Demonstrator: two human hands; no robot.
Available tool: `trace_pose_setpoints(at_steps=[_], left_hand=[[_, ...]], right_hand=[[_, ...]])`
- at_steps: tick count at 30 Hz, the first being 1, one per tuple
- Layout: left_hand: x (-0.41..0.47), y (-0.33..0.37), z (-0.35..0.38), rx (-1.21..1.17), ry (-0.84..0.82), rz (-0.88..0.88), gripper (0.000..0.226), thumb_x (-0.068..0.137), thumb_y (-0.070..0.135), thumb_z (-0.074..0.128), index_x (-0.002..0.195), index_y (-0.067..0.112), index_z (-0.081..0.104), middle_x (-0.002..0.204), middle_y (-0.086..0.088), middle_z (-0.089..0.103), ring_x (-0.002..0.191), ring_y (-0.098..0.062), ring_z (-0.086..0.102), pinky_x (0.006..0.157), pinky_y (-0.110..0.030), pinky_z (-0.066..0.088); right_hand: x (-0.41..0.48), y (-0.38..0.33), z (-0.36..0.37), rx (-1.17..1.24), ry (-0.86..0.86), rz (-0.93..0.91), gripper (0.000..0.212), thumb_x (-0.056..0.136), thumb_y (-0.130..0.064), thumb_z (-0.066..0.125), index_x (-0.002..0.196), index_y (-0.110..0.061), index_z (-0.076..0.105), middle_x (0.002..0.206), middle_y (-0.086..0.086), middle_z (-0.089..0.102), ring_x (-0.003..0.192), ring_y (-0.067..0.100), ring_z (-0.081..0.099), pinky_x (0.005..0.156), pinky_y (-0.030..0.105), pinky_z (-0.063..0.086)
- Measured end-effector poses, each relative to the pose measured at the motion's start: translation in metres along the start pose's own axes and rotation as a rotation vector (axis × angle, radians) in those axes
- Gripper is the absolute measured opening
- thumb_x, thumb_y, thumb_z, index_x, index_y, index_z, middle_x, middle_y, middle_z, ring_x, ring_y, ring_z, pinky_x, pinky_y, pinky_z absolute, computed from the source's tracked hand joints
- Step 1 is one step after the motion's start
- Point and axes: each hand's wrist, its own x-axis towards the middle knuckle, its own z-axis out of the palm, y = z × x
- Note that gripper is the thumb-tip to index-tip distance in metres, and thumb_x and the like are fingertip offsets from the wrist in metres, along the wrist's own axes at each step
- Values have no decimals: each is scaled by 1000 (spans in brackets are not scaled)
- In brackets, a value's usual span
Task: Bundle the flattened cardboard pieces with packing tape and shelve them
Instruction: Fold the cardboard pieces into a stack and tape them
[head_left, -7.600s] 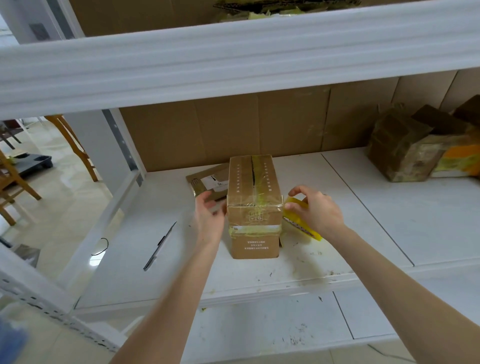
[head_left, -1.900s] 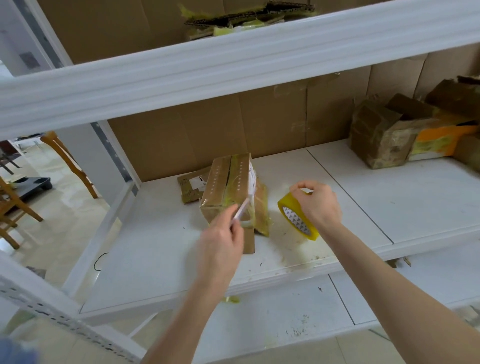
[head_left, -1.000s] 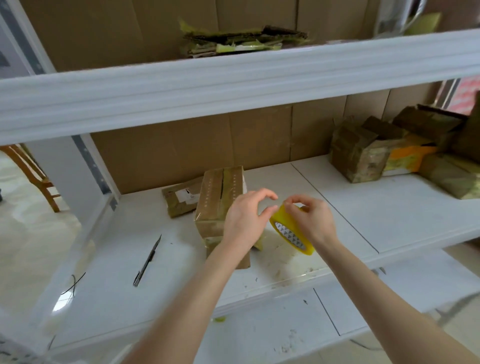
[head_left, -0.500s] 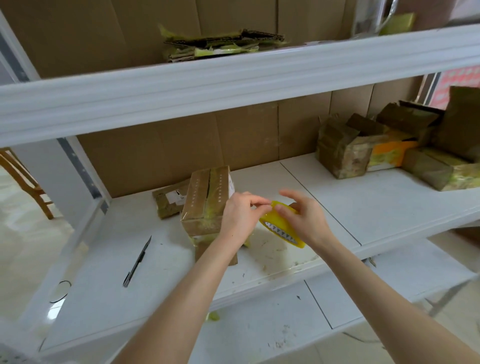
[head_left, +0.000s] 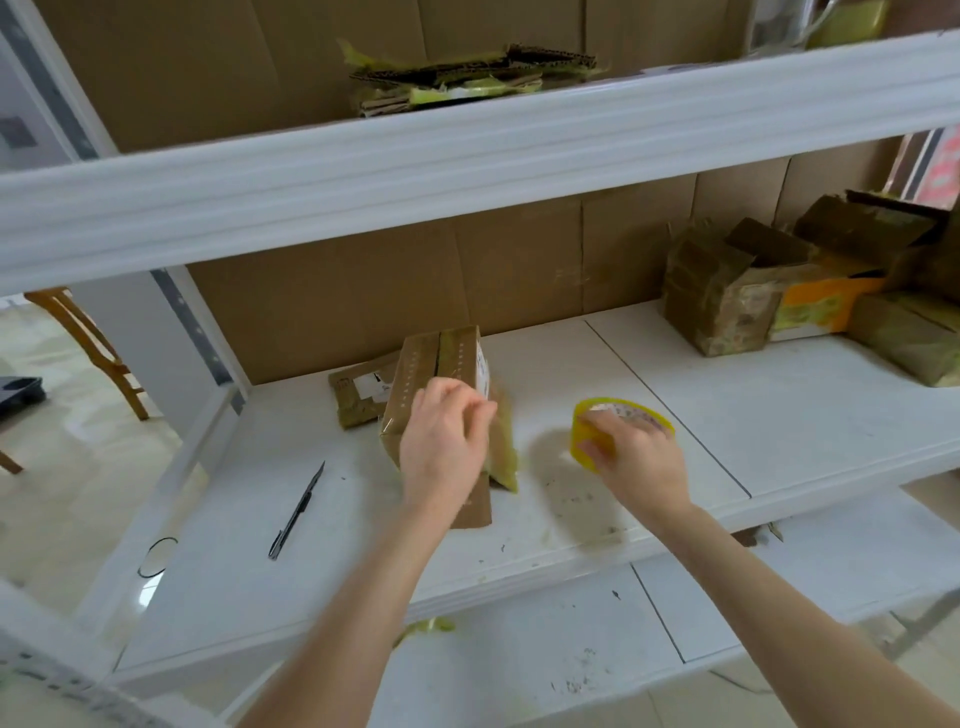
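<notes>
Both reaching forward, left hand (head_left: 445, 449) at bundle (head_left: 432, 359), right hand (head_left: 641, 460) gripping tape (head_left: 582, 442)

Left hand (head_left: 445, 448) lifted, fingers loosely bent (blurred), right hand (head_left: 643, 461) gripping tape roll (head_left: 581, 427), forearms outstretched.

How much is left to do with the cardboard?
Done: the bundle already wears glossy tape. In hand: the right hand holds the roll; the left hand is at the bundle, its grip blurred. Left: probably smoothing the tape end, then putting the bundle with the others on the shelf.
</notes>
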Motion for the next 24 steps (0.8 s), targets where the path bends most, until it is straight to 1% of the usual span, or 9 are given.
trace_pose_setpoints(at_steps=[4,7,10,12,14,16,18,20,24], left_hand=[[-21,-64,-34,-70,217,-150,19,94,3,52,101,8,69,103,-7,62,96,-17,55,84,-8,36],[-38,-90,-32,-90,196,-240,31,95,-5,45,116,5,65,117,-13,61,107,-27,56,91,-1,27],[-39,-89,-18,-23,69,-172,39,100,9,41,133,24,55,143,-2,45,131,-18,40,103,-18,27],[-32,-85,-8,2,13,-176,40,101,19,39,136,33,50,152,3,33,140,-15,26,107,-28,25],[-24,-79,-2,-110,-59,-281,39,102,23,38,138,36,46,157,6,22,143,-13,20,109,-26,23],[-23,-81,5,-205,-111,-378,42,102,25,39,144,30,39,159,4,16,142,-15,25,107,-22,24],[-25,-86,9,-193,-175,-432,54,101,31,41,151,23,24,158,-2,20,136,-25,36,110,-31,29],[-25,-92,11,-193,-211,-482,67,97,37,48,152,21,15,145,-10,45,117,-31,54,100,-40,43],[-20,-95,14,-211,-226,-530,85,83,47,66,151,28,18,126,-3,61,106,-23,59,95,-38,47]], right_hand=[[-11,16,17,-266,-194,77,32,94,-29,55,125,-26,61,123,2,64,123,26,49,101,37,29],[-12,-22,23,9,-27,39,30,88,-12,63,118,-12,67,116,11,62,110,37,55,91,43,41],[-16,-78,38,160,121,-202,36,82,-4,70,117,-2,64,116,19,61,103,39,60,84,44,53],[-18,-110,51,205,19,-237,49,89,-16,65,134,-2,52,136,21,50,122,37,51,93,44,50],[-18,-125,67,190,-135,-157,65,97,-33,53,150,-6,27,157,17,22,140,30,33,100,40,45],[-15,-126,79,198,-261,-32,73,99,-43,41,154,-13,3,162,7,3,142,24,29,99,39,47],[-10,-119,86,241,-283,50,73,99,-46,39,154,-19,-2,162,1,12,131,23,46,93,41,51],[-5,-112,89,248,-277,68,74,98,-47,41,153,-21,0,156,0,29,118,21,56,87,40,53],[7,-100,94,203,-209,70,75,91,-49,56,151,-19,23,126,4,61,102,24,62,74,31,47]])
